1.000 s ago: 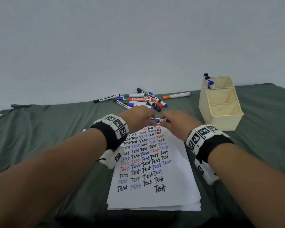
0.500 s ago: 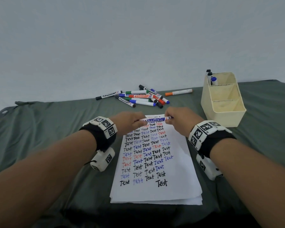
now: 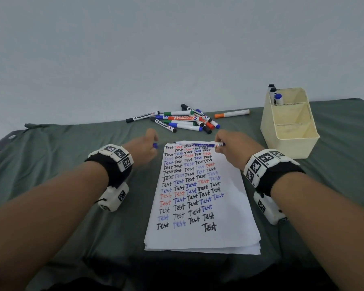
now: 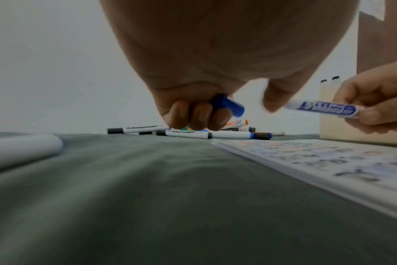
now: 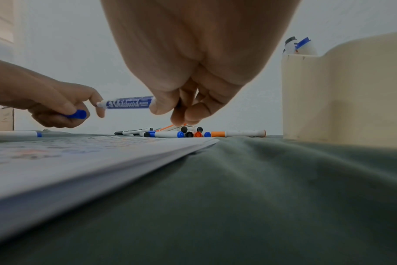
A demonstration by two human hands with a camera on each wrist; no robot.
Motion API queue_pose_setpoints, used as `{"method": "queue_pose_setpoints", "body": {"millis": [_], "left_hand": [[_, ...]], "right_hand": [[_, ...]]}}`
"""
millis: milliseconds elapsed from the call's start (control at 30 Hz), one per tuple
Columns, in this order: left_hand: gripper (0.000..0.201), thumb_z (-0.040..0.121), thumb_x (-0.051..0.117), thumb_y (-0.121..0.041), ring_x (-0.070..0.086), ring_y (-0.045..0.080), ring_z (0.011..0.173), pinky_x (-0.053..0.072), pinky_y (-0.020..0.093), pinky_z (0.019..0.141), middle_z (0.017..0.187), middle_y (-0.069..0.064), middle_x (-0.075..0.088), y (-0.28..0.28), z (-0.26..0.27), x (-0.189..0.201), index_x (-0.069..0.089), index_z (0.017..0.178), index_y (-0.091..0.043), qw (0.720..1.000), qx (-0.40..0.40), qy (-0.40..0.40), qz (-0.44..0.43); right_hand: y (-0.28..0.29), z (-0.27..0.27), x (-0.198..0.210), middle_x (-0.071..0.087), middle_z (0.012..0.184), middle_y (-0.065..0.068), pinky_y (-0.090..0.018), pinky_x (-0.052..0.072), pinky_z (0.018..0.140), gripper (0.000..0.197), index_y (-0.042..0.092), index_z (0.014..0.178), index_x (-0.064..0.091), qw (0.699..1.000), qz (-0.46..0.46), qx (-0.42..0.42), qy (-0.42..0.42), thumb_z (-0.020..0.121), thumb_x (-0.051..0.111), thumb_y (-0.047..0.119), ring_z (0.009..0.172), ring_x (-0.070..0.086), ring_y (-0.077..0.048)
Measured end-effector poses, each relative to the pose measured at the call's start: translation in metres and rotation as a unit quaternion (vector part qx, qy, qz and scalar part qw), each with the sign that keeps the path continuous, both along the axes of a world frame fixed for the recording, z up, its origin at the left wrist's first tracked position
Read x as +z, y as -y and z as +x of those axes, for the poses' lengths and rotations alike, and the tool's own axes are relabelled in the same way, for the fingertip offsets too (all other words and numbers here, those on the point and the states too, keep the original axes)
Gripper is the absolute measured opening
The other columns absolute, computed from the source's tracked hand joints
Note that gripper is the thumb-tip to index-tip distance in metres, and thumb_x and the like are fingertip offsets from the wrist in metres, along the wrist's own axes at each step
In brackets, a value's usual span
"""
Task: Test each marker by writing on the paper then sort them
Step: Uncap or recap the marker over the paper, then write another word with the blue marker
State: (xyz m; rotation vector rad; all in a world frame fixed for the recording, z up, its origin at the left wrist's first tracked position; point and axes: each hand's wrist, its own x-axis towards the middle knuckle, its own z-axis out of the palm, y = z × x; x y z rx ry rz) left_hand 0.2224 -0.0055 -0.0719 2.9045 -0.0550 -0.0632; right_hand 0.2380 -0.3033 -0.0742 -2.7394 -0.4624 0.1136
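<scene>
Head view. A blue-labelled white whiteboard marker (image 3: pixel 200 144) was held level over the far edge of the white paper stack covered in rows of "Test" (image 3: pixel 200 198), pinched at its rear end by the right hand (image 3: pixel 232 148). The marker's blue cap (image 3: pixel 155 145) was enclosed in the curled fingers of the left hand (image 3: pixel 144 148), clear of the barrel, so the marker was judged uncapped. A heap of mixed capped markers (image 3: pixel 183 120) lay beyond the paper on the grey-green cloth-covered table (image 3: pixel 72 164), with an orange-capped white marker (image 3: pixel 231 113) apart to its right. In the cream plastic three-compartment organiser (image 3: pixel 290 143), three markers stood in the far compartment only; the other two compartments showed nothing.

Left wrist view. The left grip was seen closed round the blue cap, the curled fingers (image 4: pixel 200 114) wrapped about it. The barrel was seen just beside, held in the other hand. Another white marker (image 4: pixel 23 150) lay blurred at the left edge of the cloth.

Right wrist view. The right grip was seen closed on the barrel, thumb and fingertips (image 5: pixel 163 105) pinching its rear part, the printed word "Whiteboard" readable. The nib end pointed toward the left hand; the nib itself could not be made out.

Step judged in hand: uncapping done, test stroke not yet made. The next move was judged to call for the barrel to be turned into a writing hold and the nib brought down onto a blank patch of paper.
</scene>
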Motion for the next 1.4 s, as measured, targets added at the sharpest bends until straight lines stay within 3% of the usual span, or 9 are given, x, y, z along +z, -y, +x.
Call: {"method": "queue_pose_setpoints", "body": {"millis": [100, 233, 467, 633, 733, 867, 1000, 1133, 1400], "left_hand": [[0.019, 0.097, 0.054, -0.019, 0.058, 0.028, 0.083, 0.04, 0.033, 0.073, 0.093, 0.005, 0.06, -0.019, 0.0, 0.006, 0.041, 0.11, -0.015, 0.999, 0.018, 0.019, 0.044], [0.023, 0.093, 0.063, -0.022, 0.061, 0.023, 0.102, 0.039, 0.025, 0.079, 0.112, 0.001, 0.069, -0.037, 0.002, 0.013, 0.067, 0.116, -0.023, 0.991, -0.043, -0.009, 0.129], [0.029, 0.09, 0.067, -0.019, 0.051, 0.009, 0.085, 0.037, 0.022, 0.078, 0.109, -0.003, 0.069, -0.031, 0.004, 0.007, 0.072, 0.115, -0.031, 0.985, -0.102, -0.028, 0.137], [0.045, 0.089, 0.068, -0.032, 0.053, 0.012, 0.089, 0.04, 0.027, 0.078, 0.116, -0.004, 0.067, -0.028, 0.003, 0.006, 0.056, 0.133, -0.035, 0.989, -0.07, -0.029, 0.126], [0.048, 0.088, 0.062, -0.052, 0.054, 0.019, 0.108, 0.045, 0.035, 0.091, 0.124, -0.003, 0.061, -0.023, -0.006, 0.009, 0.055, 0.133, -0.035, 0.984, -0.075, 0.021, 0.16], [0.067, 0.08, 0.042, -0.079, 0.041, 0.023, 0.127, 0.035, 0.046, 0.104, 0.136, -0.006, 0.051, 0.003, -0.033, 0.007, 0.052, 0.134, -0.041, 0.971, -0.125, 0.088, 0.185], [0.109, 0.063, 0.021, -0.101, 0.014, 0.025, 0.148, 0.019, 0.053, 0.12, 0.163, -0.003, 0.016, 0.03, -0.059, -0.004, 0.024, 0.153, -0.039, 0.974, -0.165, -0.043, 0.149], [0.128, 0.054, 0.03, -0.101, -0.024, 0.025, 0.15, -0.003, 0.05, 0.122, 0.16, 0.002, -0.033, 0.04, -0.068, -0.019, -0.02, 0.153, -0.037, 0.957, -0.139, -0.211, 0.139], [0.129, 0.059, 0.036, -0.101, -0.032, 0.029, 0.146, -0.01, 0.05, 0.121, 0.156, 0.009, -0.041, 0.041, -0.066, -0.028, -0.028, 0.15, -0.035, 0.952, -0.132, -0.228, 0.153]], "right_hand": [[0.0, -0.001, 0.002, 0.062, 0.104, -0.004, -0.037, 0.051, 0.077, 0.01, 0.026, 0.11, 0.051, 1.0, 0.002, -0.005, 0.001, 0.103, 0.057, 0.03, 0.09, 0.059, -0.021], [-0.001, -0.003, 0.004, 0.063, 0.105, -0.004, -0.038, 0.053, 0.081, 0.011, 0.025, 0.112, 0.052, 1.0, 0.0, -0.005, -0.002, 0.103, 0.057, 0.03, 0.091, 0.059, -0.021], [0.0, -0.003, 0.002, 0.063, 0.106, -0.004, -0.036, 0.051, 0.079, 0.014, 0.025, 0.113, 0.053, 1.0, 0.0, -0.005, 0.012, 0.102, 0.058, 0.032, 0.092, 0.059, -0.022], [0.0, -0.001, 0.0, 0.063, 0.105, -0.003, -0.033, 0.045, 0.073, 0.013, 0.025, 0.111, 0.053, 1.0, 0.0, -0.007, 0.016, 0.102, 0.058, 0.033, 0.089, 0.058, -0.019], [0.0, 0.0, 0.0, 0.062, 0.102, -0.002, -0.033, 0.044, 0.072, 0.01, 0.025, 0.107, 0.052, 1.0, 0.008, -0.009, 0.025, 0.103, 0.058, 0.033, 0.088, 0.057, -0.019], [-0.001, -0.002, 0.001, 0.062, 0.099, -0.002, -0.037, 0.051, 0.075, 0.013, 0.023, 0.109, 0.054, 0.999, 0.015, -0.014, 0.034, 0.103, 0.055, 0.035, 0.087, 0.059, -0.019], [0.0, -0.005, 0.003, 0.062, 0.096, -0.002, -0.039, 0.052, 0.077, 0.012, 0.023, 0.106, 0.054, 0.998, 0.025, -0.015, 0.054, 0.103, 0.052, 0.034, 0.085, 0.059, -0.021], [0.001, -0.007, 0.004, 0.06, 0.095, -0.002, -0.038, 0.05, 0.072, 0.012, 0.023, 0.105, 0.05, 0.997, 0.031, -0.018, 0.066, 0.103, 0.052, 0.035, 0.082, 0.058, -0.02], [0.001, -0.012, 0.007, 0.059, 0.087, 0.007, -0.023, 0.037, 0.058, 0.012, 0.029, 0.102, 0.051, 0.992, 0.087, -0.016, 0.085, 0.1, 0.06, 0.038, 0.075, 0.053, -0.004]]}}
